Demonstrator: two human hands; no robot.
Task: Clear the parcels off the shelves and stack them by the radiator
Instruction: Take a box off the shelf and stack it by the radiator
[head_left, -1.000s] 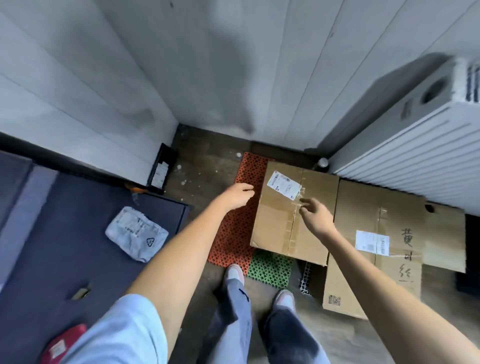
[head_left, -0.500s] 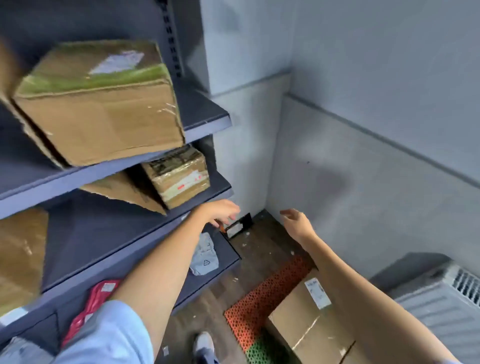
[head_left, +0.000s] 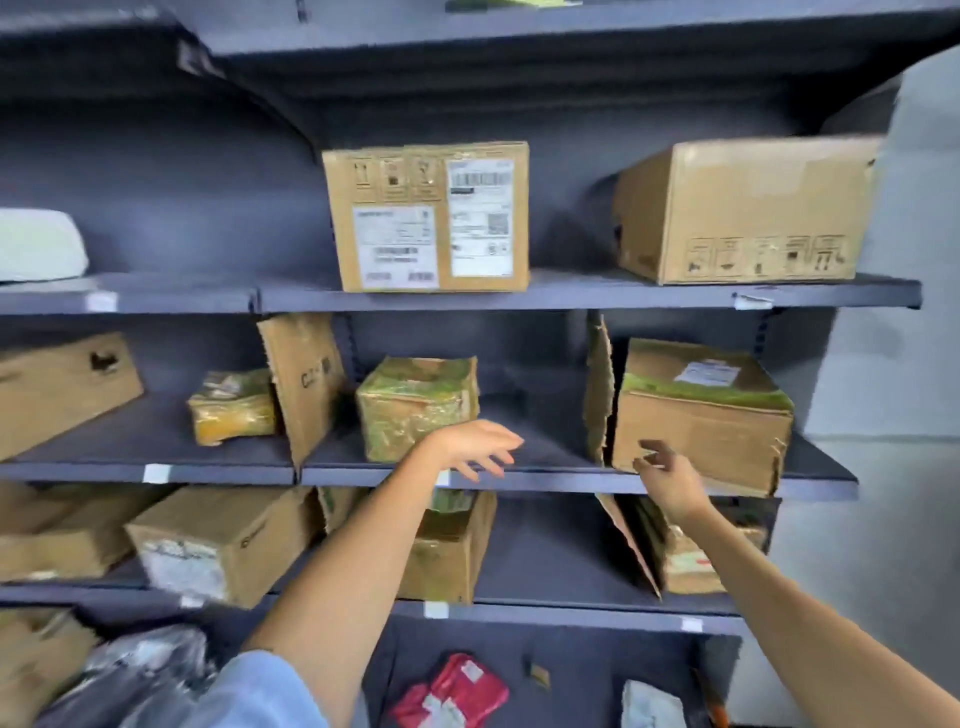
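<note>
fingers (head_left: 655, 451) by shelved carton (head_left: 701, 415)

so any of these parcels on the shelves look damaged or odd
Yes. The box with green tape on the middle shelf by the right hand has a ragged, torn right front corner. Two loose cardboard sheets stand propped between parcels there, edges frayed.

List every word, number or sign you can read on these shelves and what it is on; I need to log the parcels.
Nothing reads as clear text.
Tall labelled box: barcodes, a QR code and handling symbols; print too blurred.
Big box at upper right: a row of handling symbols, no words.
Leaning cardboard sheet: dark letters, perhaps "C", unreadable.
Green-taped box: white label, blurred.
</note>
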